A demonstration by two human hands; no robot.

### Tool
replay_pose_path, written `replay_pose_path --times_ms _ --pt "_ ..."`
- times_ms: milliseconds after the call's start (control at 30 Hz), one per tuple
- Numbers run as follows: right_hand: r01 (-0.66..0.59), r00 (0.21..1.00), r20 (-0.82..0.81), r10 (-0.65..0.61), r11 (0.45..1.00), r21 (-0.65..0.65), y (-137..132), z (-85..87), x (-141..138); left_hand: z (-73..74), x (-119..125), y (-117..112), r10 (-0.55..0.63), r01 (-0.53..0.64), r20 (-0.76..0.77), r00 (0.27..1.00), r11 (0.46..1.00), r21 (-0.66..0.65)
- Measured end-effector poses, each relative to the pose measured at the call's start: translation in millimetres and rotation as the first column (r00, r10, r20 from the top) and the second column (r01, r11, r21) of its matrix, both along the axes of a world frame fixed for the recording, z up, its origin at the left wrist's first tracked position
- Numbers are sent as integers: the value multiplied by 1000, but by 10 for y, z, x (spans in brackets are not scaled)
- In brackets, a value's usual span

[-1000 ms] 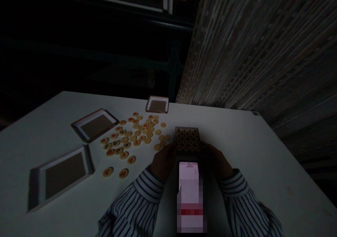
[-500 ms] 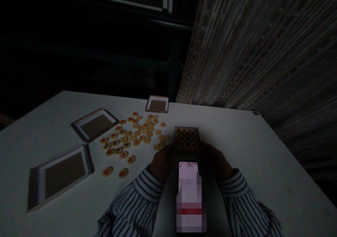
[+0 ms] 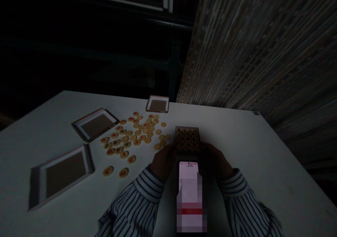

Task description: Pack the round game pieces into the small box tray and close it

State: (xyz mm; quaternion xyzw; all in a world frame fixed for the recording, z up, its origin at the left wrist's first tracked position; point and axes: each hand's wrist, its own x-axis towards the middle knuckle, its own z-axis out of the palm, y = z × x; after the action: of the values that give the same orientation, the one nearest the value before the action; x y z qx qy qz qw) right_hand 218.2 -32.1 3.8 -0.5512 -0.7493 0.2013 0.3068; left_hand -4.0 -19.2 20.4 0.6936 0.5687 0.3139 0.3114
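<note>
The scene is very dim. My left hand (image 3: 163, 161) and my right hand (image 3: 217, 159) both grip a small square box (image 3: 187, 137) filled with round wooden game pieces, one hand at each near corner, fingers curled round its sides. Several loose round pieces (image 3: 131, 136) with red or black marks lie scattered on the white table (image 3: 250, 149) just left of the box. A lit phone (image 3: 190, 195) stands between my striped sleeves, below the box.
Three shallow box halves lie on the table: a large one (image 3: 61, 173) at the near left, another (image 3: 95, 124) behind it, and a small one (image 3: 157, 104) at the far edge. A woven blind or wall (image 3: 258, 47) rises on the right. The background is dark.
</note>
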Motion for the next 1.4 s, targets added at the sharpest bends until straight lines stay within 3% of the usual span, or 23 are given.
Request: replay_pose_path --times_ms 633,933,1133,1233,1400 --pt "-25 1000 7 25 998 55 9 -4 -4 -154 -39 29 -25 27 -23 999 996 84" --pt "2 1000 -15 -2 1000 19 -14 43 -21 -56 -40 3 27 -26 -15 1000 996 91" --pt "70 992 -95 -80 992 -102 -46 88 -27 -26 -41 1 25 -23 -15 1000 998 67" --pt "110 991 -73 -114 992 -60 -40 57 11 -14 -45 -6 35 -34 -17 999 998 52" --pt "179 983 26 -183 977 119 -31 111 25 21 -127 -82 47 -50 26 999 994 93"
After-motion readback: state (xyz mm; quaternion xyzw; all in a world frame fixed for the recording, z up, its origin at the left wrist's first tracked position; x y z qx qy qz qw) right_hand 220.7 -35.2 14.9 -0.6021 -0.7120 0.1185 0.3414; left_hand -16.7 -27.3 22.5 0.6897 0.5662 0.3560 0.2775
